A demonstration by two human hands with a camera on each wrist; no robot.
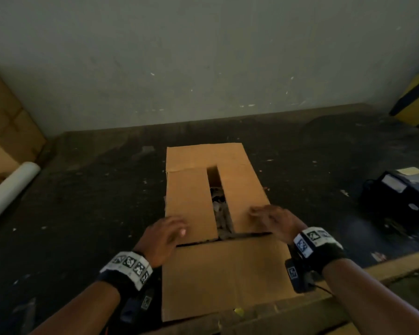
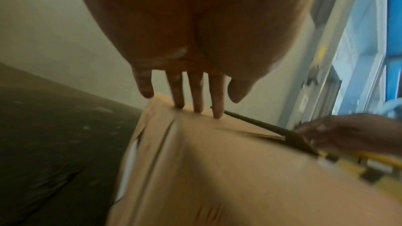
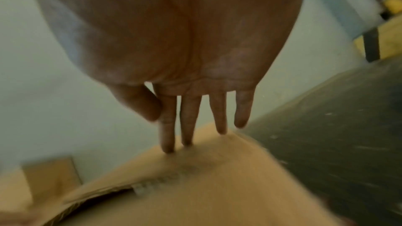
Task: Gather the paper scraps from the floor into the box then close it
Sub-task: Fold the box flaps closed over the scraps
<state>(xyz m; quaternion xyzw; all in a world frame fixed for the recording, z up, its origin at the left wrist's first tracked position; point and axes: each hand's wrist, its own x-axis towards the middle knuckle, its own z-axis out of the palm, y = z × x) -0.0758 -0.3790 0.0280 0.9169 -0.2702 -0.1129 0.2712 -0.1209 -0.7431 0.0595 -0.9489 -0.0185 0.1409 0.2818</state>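
Two flaps lie folded down over the box on the dark floor, a narrow gap between them showing scraps inside. From the head view, the left hand lies flat on the left flap and the right hand flat on the right flap (near and far flaps are spread outward). A white roll lies at left.

Left wrist: straight fingers touch the cardboard.

Right wrist: fingers extended, tips pressing the flap; blurred.
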